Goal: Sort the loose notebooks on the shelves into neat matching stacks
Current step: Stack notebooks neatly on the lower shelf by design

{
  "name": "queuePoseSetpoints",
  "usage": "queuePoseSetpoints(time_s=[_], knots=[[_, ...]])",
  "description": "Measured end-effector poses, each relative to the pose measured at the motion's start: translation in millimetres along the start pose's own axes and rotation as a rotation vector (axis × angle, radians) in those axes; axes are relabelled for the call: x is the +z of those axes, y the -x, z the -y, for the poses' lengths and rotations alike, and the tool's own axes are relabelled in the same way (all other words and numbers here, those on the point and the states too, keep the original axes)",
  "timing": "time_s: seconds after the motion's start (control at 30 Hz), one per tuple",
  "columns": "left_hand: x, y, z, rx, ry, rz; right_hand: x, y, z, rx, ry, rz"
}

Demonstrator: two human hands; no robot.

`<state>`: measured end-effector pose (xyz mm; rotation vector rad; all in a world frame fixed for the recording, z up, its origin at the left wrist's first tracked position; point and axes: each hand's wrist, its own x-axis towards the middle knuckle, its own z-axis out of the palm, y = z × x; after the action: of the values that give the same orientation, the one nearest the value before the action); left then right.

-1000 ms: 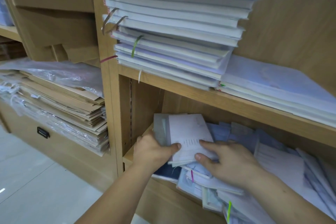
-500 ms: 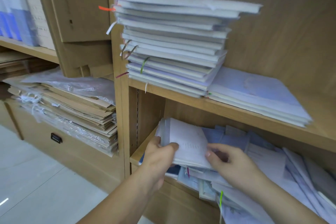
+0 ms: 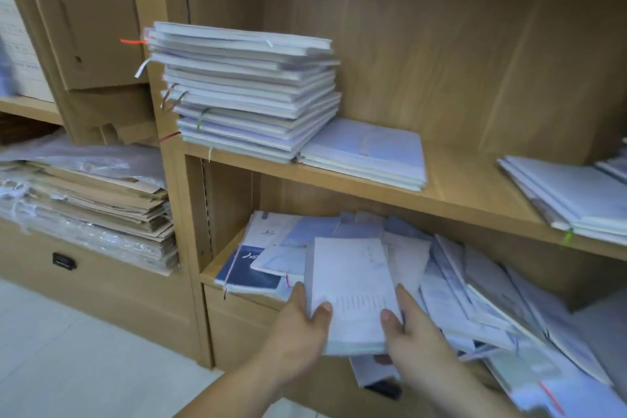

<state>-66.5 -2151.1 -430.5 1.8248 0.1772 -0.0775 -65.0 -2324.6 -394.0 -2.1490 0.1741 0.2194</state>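
Note:
I hold a thick bundle of white notebooks [image 3: 351, 285] in front of the lower shelf. My left hand [image 3: 300, 327] grips its left edge with the thumb on top. My right hand [image 3: 412, 332] grips its right edge the same way. Behind and beside the bundle lies a loose heap of pale blue and white notebooks [image 3: 475, 285] on the lower shelf, with a dark blue notebook [image 3: 246, 268] at its left end. On the upper shelf stands a tall stack of notebooks [image 3: 247, 92] with a low stack [image 3: 366, 153] next to it.
Another low stack of notebooks [image 3: 570, 195] lies at the right end of the upper shelf board [image 3: 468, 180]. The left bay holds flat cardboard sheets under plastic wrap [image 3: 84, 200] and a leaning carton [image 3: 84, 17]. A drawer handle [image 3: 63, 261] sits below, above the tiled floor [image 3: 68, 349].
Both hands have pulled the white bundle out from the back left of the lower shelf toward me and to the right. The view has swung up and rightward.

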Motion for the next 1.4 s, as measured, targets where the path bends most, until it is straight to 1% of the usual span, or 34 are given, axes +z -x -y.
queuePoseSetpoints(time_s=[0.1, 0.17, 0.23, 0.33, 0.5, 0.57, 0.63, 0.67, 0.7, 0.8, 0.87, 1.07, 1.13, 1.2, 1.27, 1.3, 1.4], knots=[[-8.8, -6.2, -4.1, 0.029, -0.14, 0.082, -4.7, -1.7, 1.7, 0.008, 0.034, 0.012], [-16.1, -8.3, -1.0, 0.003, -0.146, 0.196, -10.4, -5.0, -2.9, -0.029, 0.048, 0.027], [-18.5, -9.1, 3.7, 0.021, -0.135, 0.255, -17.1, -12.4, -11.2, -0.056, 0.065, 0.051], [-23.1, -6.2, 3.0, 0.087, -0.05, 0.198, -20.5, -11.3, -7.3, -0.083, 0.041, 0.082], [-34.0, 9.7, -19.4, 0.126, 0.071, 0.139, -16.4, 1.6, 3.8, 0.015, -0.167, 0.111], [-41.4, 17.3, -24.0, 0.153, 0.106, 0.103, -20.2, 15.2, 11.2, 0.016, -0.27, 0.155], [-52.2, 29.3, -29.4, 0.185, 0.123, 0.043, -25.9, 34.2, 17.3, -0.02, -0.359, 0.216], [-56.7, 36.9, -33.0, 0.201, 0.121, 0.036, -27.7, 45.0, 20.9, -0.027, -0.403, 0.215], [-60.7, 45.9, -35.5, 0.221, 0.109, 0.042, -27.6, 53.7, 21.7, -0.031, -0.429, 0.195], [-66.4, 77.3, -43.0, 0.291, 0.078, 0.049, -26.6, 82.1, 23.4, -0.082, -0.392, 0.104], [-68.1, 97.3, -52.6, 0.345, 0.052, 0.056, -30.0, 101.6, 24.4, -0.146, -0.385, 0.086], [-72.9, 139.7, -85.2, 0.482, 0.117, 0.011, -52.1, 153.1, 35.0, -0.326, -0.391, -0.016], [-60.7, 142.4, -99.2, 0.512, 0.171, 0.02, -69.6, 162.2, 36.3, -0.42, -0.371, -0.063], [-40.8, 140.5, -118.4, 0.528, 0.208, 0.053, -92.7, 164.4, 39.0, -0.482, -0.406, -0.181], [-12.6, 131.3, -139.8, 0.519, 0.214, 0.072, -121.5, 158.1, 41.7, -0.487, -0.462, -0.336], [2.1, 123.5, -149.3, 0.516, 0.214, 0.068, -135.3, 152.8, 42.7, -0.483, -0.482, -0.386], [43.0, 96.0, -183.8, 0.517, 0.272, 0.054, -172.1, 133.1, 43.8, -0.415, -0.454, -0.435]])
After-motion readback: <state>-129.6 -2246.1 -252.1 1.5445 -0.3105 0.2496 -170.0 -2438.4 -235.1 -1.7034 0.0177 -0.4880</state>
